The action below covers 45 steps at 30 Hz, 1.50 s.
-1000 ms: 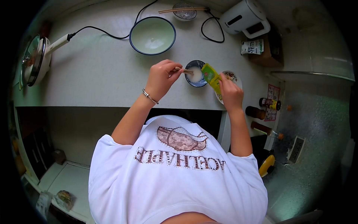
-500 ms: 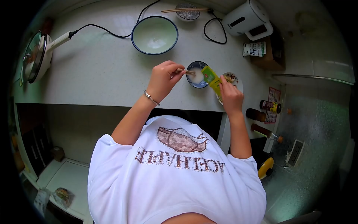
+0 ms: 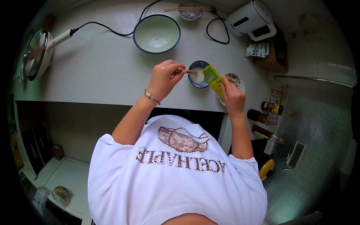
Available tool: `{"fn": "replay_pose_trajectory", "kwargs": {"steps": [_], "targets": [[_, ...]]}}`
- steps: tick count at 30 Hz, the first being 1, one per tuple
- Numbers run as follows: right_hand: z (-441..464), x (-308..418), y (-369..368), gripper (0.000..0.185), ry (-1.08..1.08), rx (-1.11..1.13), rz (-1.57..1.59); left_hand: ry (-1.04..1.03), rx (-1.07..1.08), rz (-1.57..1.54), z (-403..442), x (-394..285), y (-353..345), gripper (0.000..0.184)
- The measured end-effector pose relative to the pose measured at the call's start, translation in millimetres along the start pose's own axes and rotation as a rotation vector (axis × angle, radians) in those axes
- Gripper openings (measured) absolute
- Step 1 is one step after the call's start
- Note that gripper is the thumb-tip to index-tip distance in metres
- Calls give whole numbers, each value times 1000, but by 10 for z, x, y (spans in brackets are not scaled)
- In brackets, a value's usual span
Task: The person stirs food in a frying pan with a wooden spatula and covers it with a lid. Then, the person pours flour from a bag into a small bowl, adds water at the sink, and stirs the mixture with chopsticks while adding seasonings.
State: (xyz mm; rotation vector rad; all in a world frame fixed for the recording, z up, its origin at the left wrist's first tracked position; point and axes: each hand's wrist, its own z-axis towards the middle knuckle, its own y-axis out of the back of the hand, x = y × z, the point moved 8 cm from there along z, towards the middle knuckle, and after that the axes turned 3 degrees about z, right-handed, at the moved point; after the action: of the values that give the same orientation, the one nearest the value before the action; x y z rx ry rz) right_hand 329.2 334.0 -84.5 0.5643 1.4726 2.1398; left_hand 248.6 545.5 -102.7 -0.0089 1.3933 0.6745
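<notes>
My left hand (image 3: 164, 76), with a bracelet at the wrist, is closed on a pair of chopsticks (image 3: 190, 71). Their tips reach into a small blue patterned bowl (image 3: 198, 85) holding a whitish liquid. In my right hand (image 3: 233, 96) is a green and yellow packet (image 3: 213, 79), tilted with its upper end over the bowl's right rim. Whether anything pours from it I cannot tell. Partly hidden behind that hand, a white plate (image 3: 240, 79) carries chopped food bits.
A large pale green basin (image 3: 156, 34) stands behind the small bowl. Farther back, chopsticks lie across a patterned bowl (image 3: 190, 14). A white kettle (image 3: 250, 20) is at back right, a lidded electric pan (image 3: 42, 56) at far left. Several bottles (image 3: 257, 116) stand at right.
Both hands keep their hold with hardly any movement. The whole view has shifted slightly.
</notes>
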Motion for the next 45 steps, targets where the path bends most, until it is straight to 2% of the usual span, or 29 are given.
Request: {"fn": "replay_pose_trajectory", "kwargs": {"steps": [2, 5, 8, 10, 12, 29, 31, 32, 34, 35, 37, 38, 40, 41, 43, 44, 45], "targets": [[-22, -8, -45, 29, 3, 44, 0, 2, 9, 12, 6, -17, 1, 12], [-28, -17, 22, 29, -10, -46, 12, -1, -9, -8, 7, 9, -14, 11], [-45, -6, -44, 29, 12, 23, 13, -2, 0, -10, 1, -13, -12, 11], [-48, -29, 21, 28, -28, -40, 7, 13, 11, 18, 11, -1, -31, 11], [-72, -56, -25, 27, -38, -3, 7, -23, -47, -27, 3, -7, -18, 10], [-98, -232, -100, 24, -73, -1, 45, 36, 16, 15, -37, 12, -45, 11], [-117, -355, -58, 23, -174, -70, 187, 26, 12, 30, -25, -6, -37, 11], [-145, -395, -71, 23, -175, -72, 188, 32, 7, 26, -31, -11, -34, 11], [-251, -639, -164, 21, -365, -53, 393, 34, 7, 26, -33, -38, -28, 11], [-270, -673, -163, 21, -367, -59, 395, 42, 16, 40, -29, -50, -28, 11], [-367, -821, -250, 18, -513, -56, 736, 45, 28, 57, -26, -68, -35, 11], [-418, -880, -272, 18, -514, -63, 736, 52, 26, 50, -26, -62, -39, 11], [-545, -1013, -403, 16, -621, -66, 1067, 52, 26, 45, -25, -75, -48, 11], [-583, -1067, -384, 16, -621, -75, 1068, 65, 25, 44, -22, -79, -52, 10], [-638, -1162, -328, 15, -694, -174, 1353, 68, 28, 44, -24, -89, -69, 10], [-618, -1223, -245, 15, -692, -187, 1350, 82, 28, 44, -24, -79, -82, 10], [-601, -1344, -83, 15, -728, -317, 1370, 95, 30, 41, -18, -76, -95, 10]]}}
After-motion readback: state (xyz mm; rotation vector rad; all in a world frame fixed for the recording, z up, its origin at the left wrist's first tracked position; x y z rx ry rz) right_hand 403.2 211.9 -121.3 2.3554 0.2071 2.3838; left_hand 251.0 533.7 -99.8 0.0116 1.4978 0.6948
